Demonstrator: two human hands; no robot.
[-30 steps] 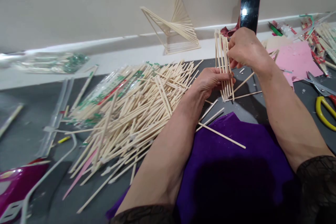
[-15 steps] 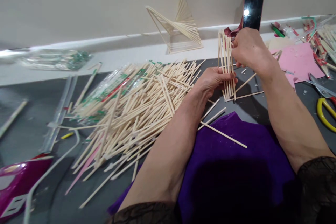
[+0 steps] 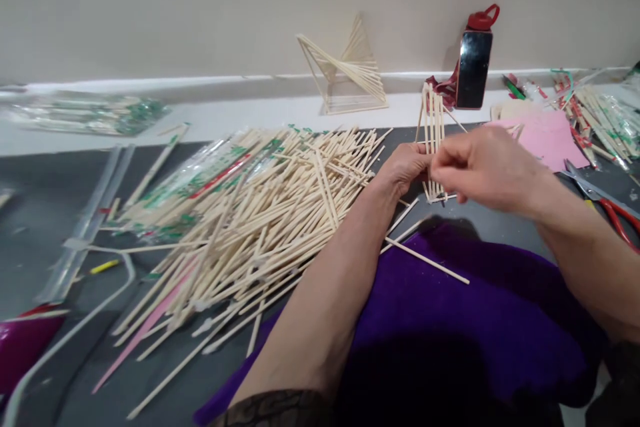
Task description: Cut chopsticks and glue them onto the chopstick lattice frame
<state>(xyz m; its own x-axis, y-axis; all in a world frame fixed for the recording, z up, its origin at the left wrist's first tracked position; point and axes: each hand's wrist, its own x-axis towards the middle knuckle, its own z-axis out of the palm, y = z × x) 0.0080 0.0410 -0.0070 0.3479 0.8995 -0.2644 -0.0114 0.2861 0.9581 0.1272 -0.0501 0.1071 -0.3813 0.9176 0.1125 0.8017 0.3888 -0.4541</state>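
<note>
My left hand (image 3: 404,168) is closed on a frame of pale wooden chopsticks (image 3: 434,123), which stands near the back of the grey tabletop. Its sticks run side by side and meet white blobs at the lower end. My right hand (image 3: 480,163), smeared by motion, is in front of the frame's right side with fingers curled together; whatever they may hold is hidden. Left of my left hand lies a big heap of loose chopsticks (image 3: 280,213). A finished-looking twisted chopstick model (image 3: 350,73) stands against the wall.
A phone (image 3: 474,70) leans on a red-capped bottle (image 3: 483,19). Pink paper (image 3: 545,137) and scissors (image 3: 600,197) lie at right. Packaged chopsticks (image 3: 90,113), a magenta object (image 3: 27,347) and a white cord (image 3: 90,320) are at left. Purple cloth (image 3: 450,293) covers the front edge.
My right hand has come down and toward me from the frame's upper right side. My left hand keeps its hold. The camera view has tilted up and shifted slightly.
</note>
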